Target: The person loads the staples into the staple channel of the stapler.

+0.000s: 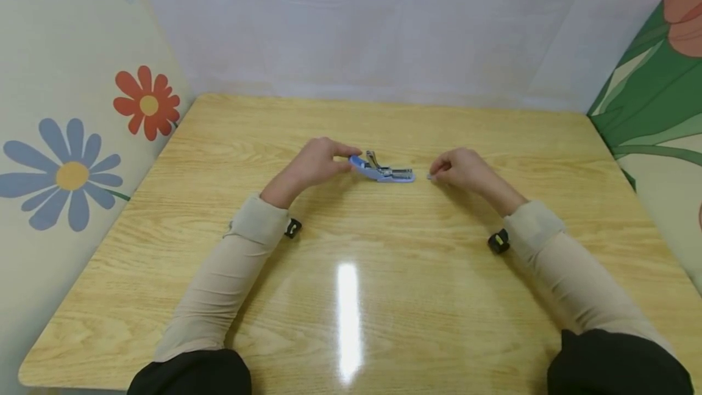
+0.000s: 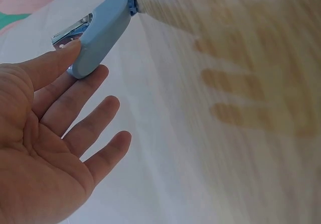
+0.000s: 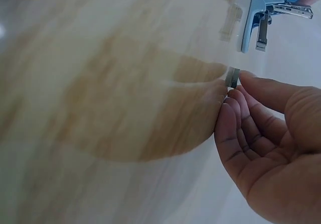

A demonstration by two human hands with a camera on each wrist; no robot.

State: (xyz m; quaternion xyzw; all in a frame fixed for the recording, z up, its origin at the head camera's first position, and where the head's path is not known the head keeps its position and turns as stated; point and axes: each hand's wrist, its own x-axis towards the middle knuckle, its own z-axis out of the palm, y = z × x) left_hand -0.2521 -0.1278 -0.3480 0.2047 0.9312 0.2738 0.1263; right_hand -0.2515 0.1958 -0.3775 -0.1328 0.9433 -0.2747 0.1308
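Observation:
A light blue stapler [image 1: 404, 178] lies opened out near the middle of the table, its metal inner parts showing. My left hand [image 1: 323, 163] pinches the left end of its raised top arm between thumb and fingers; in the left wrist view the other fingers [image 2: 108, 111] spread away from it. Just right of the stapler, my right hand [image 1: 466, 169] holds a short strip of staples [image 3: 232, 77] between thumb and fingertips, low over the tabletop. Whether the strip touches the table is unclear. A small gap separates it from the stapler.
The glossy wood-grain table [image 1: 274, 297] reflects the hands and a bright light streak. A white sheet [image 1: 356, 29] hangs behind its far edge. Flower-painted panels [image 1: 33, 90] stand along both sides. Small black devices [image 1: 498, 241] sit at both wrists.

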